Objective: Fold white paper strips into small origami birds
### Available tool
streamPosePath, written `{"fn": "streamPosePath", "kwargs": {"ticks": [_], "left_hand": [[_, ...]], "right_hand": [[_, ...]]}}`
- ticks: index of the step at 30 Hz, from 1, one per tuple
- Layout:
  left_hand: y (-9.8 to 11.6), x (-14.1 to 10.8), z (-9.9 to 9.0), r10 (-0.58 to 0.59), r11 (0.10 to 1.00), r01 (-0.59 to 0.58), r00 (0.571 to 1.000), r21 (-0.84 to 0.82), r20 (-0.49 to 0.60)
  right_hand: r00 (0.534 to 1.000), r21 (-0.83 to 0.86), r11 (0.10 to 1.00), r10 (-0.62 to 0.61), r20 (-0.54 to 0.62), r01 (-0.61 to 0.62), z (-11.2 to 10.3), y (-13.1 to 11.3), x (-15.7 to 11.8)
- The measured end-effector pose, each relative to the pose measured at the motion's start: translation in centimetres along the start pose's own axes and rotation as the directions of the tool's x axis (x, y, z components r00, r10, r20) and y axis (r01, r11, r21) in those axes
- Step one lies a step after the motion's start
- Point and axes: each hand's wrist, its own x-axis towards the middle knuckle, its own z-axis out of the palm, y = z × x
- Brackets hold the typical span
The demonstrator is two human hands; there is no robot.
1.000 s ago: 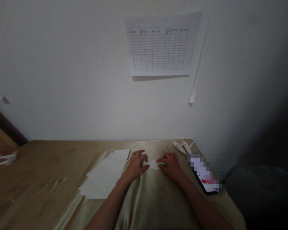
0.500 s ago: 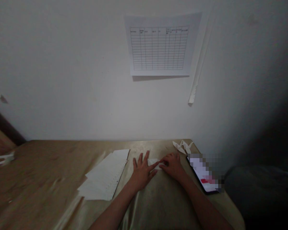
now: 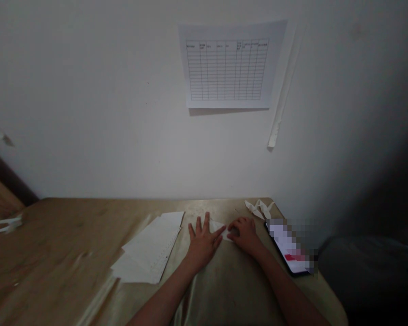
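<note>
A small folded piece of white paper (image 3: 217, 224) lies on the table between my two hands, its middle partly covered by fingers. My left hand (image 3: 204, 242) rests flat with its fingers spread, the index finger and thumb reaching over the paper's left and middle part. At the paper's right edge is my right hand (image 3: 245, 234), its fingers curled and a gap showing between thumb and index finger. The thumb tip seems to touch the paper; the other fingertips are partly hidden.
Loose white sheets (image 3: 149, 251) lie fanned out at the left. On the right are a phone (image 3: 287, 246) with a lit, blurred screen and a folded white paper shape (image 3: 259, 208). More folded paper (image 3: 8, 224) lies far left. A printed table (image 3: 229, 68) hangs on the wall.
My right hand's index finger has drawn back from my left index fingertip, leaving a small gap. More of the paper's upper tip shows. My left hand has barely moved.
</note>
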Motion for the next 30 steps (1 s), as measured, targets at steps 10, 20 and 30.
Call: {"fn": "streamPosePath", "kwargs": {"ticks": [10,20,30], "left_hand": [[-0.3,0.2,0.9,-0.037,0.999,0.038,0.999,0.027,-0.031],[0.2,0.3,-0.1,-0.039,0.999,0.039,0.999,0.009,0.031],[0.2,0.4,0.2,-0.053,0.995,0.048,0.997,0.084,0.059]], "right_hand": [[0.999,-0.042,0.999,-0.013,-0.032,0.011,0.3,0.1,-0.3],[1.000,-0.032,0.999,-0.003,-0.028,0.002,0.4,0.1,-0.2],[0.999,-0.030,0.999,0.041,-0.003,-0.041,-0.2,-0.4,-0.4]]}}
